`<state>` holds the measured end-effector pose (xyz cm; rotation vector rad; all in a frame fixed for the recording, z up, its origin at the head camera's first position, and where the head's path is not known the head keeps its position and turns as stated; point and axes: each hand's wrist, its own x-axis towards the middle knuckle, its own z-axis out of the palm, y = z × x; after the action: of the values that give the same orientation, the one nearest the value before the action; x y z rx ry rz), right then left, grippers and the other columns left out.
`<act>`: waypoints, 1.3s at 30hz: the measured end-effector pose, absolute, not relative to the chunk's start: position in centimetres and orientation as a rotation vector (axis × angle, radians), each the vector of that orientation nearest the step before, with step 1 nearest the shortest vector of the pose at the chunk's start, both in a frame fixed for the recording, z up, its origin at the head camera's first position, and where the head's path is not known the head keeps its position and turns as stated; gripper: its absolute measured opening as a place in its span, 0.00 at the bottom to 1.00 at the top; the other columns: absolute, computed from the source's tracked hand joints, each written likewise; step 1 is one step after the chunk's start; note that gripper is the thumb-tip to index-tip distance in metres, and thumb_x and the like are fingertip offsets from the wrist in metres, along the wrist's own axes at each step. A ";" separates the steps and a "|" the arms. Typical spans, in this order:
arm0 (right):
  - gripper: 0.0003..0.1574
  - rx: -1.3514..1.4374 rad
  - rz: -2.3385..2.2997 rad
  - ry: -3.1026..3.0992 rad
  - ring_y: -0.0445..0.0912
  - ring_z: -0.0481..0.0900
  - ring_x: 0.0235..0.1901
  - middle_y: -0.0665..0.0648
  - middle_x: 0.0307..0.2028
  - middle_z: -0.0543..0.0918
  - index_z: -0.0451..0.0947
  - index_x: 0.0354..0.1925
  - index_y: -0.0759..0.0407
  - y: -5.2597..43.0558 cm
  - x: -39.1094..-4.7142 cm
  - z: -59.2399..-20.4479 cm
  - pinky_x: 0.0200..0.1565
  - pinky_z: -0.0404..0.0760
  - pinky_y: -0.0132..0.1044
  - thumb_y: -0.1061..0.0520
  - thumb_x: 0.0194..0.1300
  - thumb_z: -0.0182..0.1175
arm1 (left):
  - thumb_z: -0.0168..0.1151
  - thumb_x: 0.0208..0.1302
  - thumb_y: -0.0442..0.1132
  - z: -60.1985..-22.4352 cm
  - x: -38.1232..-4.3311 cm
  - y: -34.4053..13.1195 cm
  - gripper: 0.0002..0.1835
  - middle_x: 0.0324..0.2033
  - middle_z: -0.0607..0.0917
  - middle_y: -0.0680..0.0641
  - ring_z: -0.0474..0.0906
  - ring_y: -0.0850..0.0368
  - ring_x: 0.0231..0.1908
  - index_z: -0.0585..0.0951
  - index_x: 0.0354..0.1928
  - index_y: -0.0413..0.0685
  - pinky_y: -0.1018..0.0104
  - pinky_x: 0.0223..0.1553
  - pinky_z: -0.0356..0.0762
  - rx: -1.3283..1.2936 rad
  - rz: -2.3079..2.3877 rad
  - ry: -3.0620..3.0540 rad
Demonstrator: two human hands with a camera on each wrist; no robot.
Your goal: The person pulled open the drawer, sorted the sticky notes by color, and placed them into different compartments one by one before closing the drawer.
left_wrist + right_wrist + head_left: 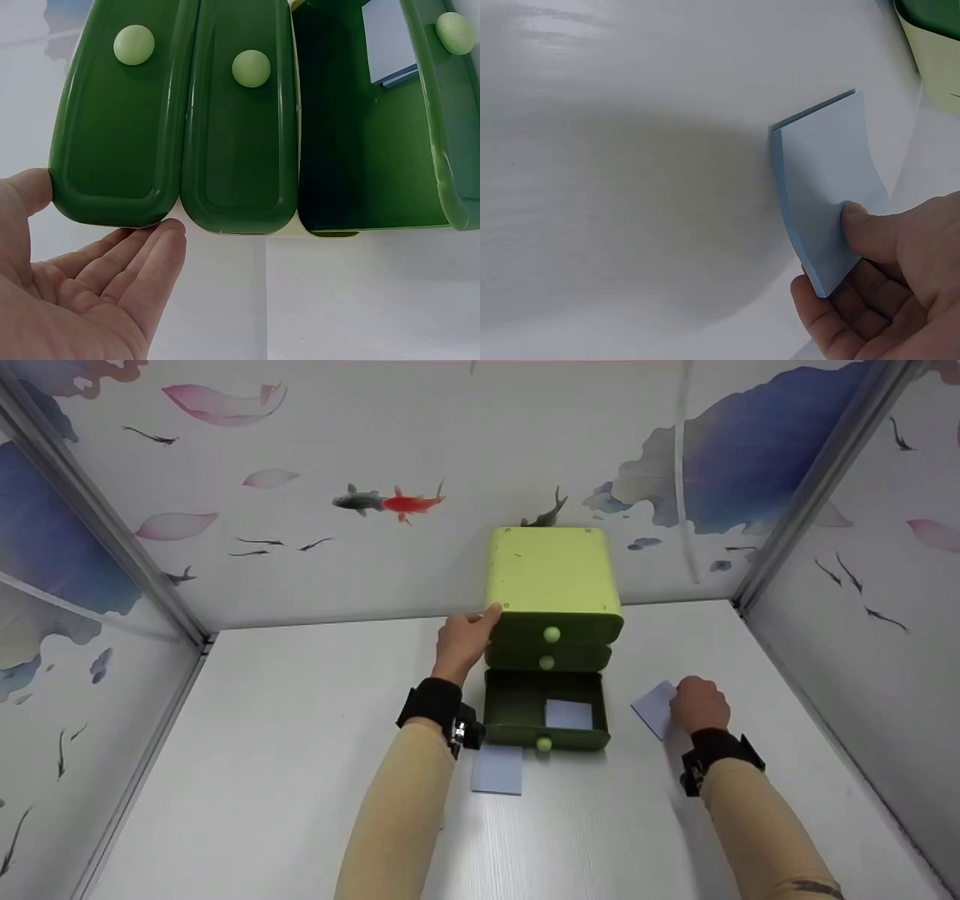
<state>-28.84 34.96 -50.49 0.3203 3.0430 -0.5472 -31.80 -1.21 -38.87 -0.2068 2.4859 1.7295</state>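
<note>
My left hand (pixel 460 643) rests on the left side of a green drawer cabinet (pixel 553 570), thumb at its top edge and fairly straight fingers against its side below. The bottom drawer (pixel 514 701) is pulled out, and a pale blue note pad (pixel 574 715) lies in its right part. The two upper drawers, each with a round light-green knob (pixel 251 69), are closed. To the right of the cabinet, my right hand (pixel 701 705) pinches another pale blue note pad (pixel 825 172) between thumb and fingers; it bends slightly.
A further pale blue pad (pixel 497 772) lies on the white table (pixel 315 720), just in front of the pulled-out drawer and partly beneath its front edge in the head view. The cabinet stands near the back wall (pixel 360 570); printed side walls flank the table.
</note>
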 end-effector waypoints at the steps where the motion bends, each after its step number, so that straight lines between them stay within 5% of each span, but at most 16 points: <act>1: 0.17 0.324 -0.550 3.045 0.63 0.84 0.32 0.76 0.39 0.83 0.78 0.45 0.77 34.9 -28.8 -50.3 0.29 0.82 0.50 0.65 0.65 0.50 | 0.55 0.66 0.62 -38.9 -31.8 -1.2 0.34 0.56 0.81 0.42 0.82 0.49 0.49 0.76 0.61 0.41 0.56 0.55 0.77 -0.207 1.728 2.486; 8: 0.18 0.341 -0.584 3.041 0.65 0.83 0.38 0.75 0.42 0.83 0.79 0.48 0.75 34.7 -28.5 -48.9 0.36 0.83 0.54 0.64 0.63 0.53 | 0.55 0.66 0.62 -39.0 -31.8 -1.2 0.32 0.48 0.84 0.43 0.81 0.48 0.49 0.79 0.58 0.42 0.56 0.53 0.77 -0.207 1.730 2.479; 30: 0.20 0.170 -0.530 2.964 0.63 0.83 0.42 0.73 0.49 0.82 0.80 0.52 0.71 33.6 -28.9 -45.8 0.40 0.82 0.51 0.61 0.64 0.55 | 0.55 0.66 0.62 -38.8 -31.8 -1.4 0.34 0.57 0.80 0.42 0.78 0.48 0.55 0.76 0.61 0.41 0.53 0.59 0.74 -0.215 1.719 2.485; 39: 0.20 0.084 -0.509 2.950 0.61 0.82 0.42 0.71 0.47 0.83 0.80 0.53 0.69 32.7 -28.9 -44.1 0.39 0.82 0.50 0.60 0.66 0.55 | 0.54 0.67 0.63 -38.9 -31.6 -1.3 0.33 0.49 0.83 0.43 0.79 0.48 0.52 0.78 0.58 0.42 0.55 0.55 0.75 -0.198 1.711 2.492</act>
<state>-28.91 32.66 -44.14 0.0841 2.9502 -0.5092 -31.56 -1.27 -38.89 -0.1976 2.4918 1.7115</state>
